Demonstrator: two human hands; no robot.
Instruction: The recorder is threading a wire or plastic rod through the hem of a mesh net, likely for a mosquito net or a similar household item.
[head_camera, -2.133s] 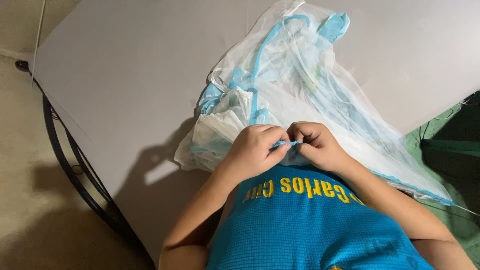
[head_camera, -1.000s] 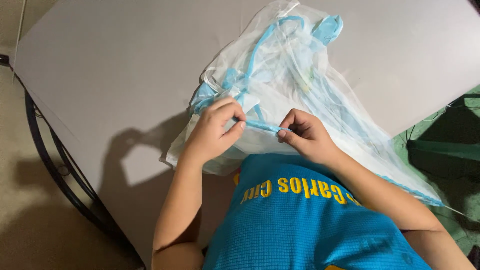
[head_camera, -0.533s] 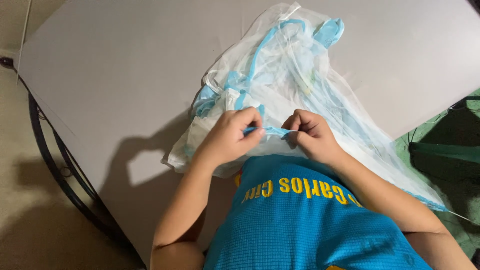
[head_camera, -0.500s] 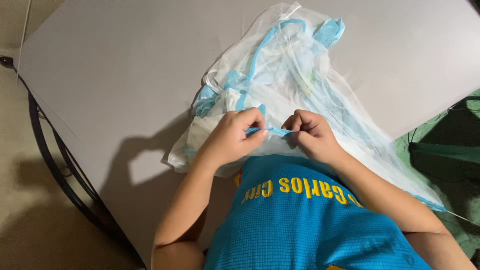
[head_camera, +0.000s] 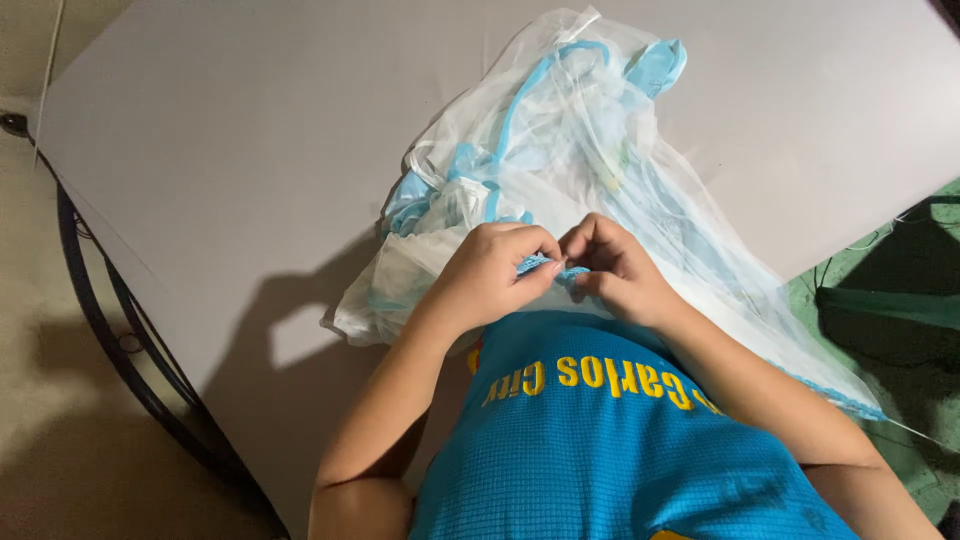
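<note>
Material: sheer white netting (head_camera: 600, 190) with light blue trim, bunched in a loose heap on the table (head_camera: 250, 150).
View: head camera, looking straight down over the person's chest and both forearms.
Left hand: the left hand (head_camera: 490, 275) is curled, thumb and fingertips pinched on a short piece of the blue edging (head_camera: 545, 266) at the near edge of the netting.
Right hand: the right hand (head_camera: 615, 270) is also curled, its fingers pinching the same blue edging just beside the left hand; the fingertips of the two hands almost meet.
Where the netting lies: on the right half of the table, running from the far edge down toward the person's body, with one long tail trailing off to the right past the table's edge.
Blue trim: a curved blue band (head_camera: 530, 85) loops through the upper part of the heap, and a blue patch (head_camera: 655, 65) sits near its top.
Table: pale grey, flat and plain, seen at an angle, with a hard shadow of the arms falling on its near left part.
Frame: a dark curved metal frame (head_camera: 110, 330) shows below the table's left edge.
Clothing: a bright blue shirt (head_camera: 610, 450) with yellow lettering fills the bottom of the view.
Floor: beige on the left, green on the right.
</note>
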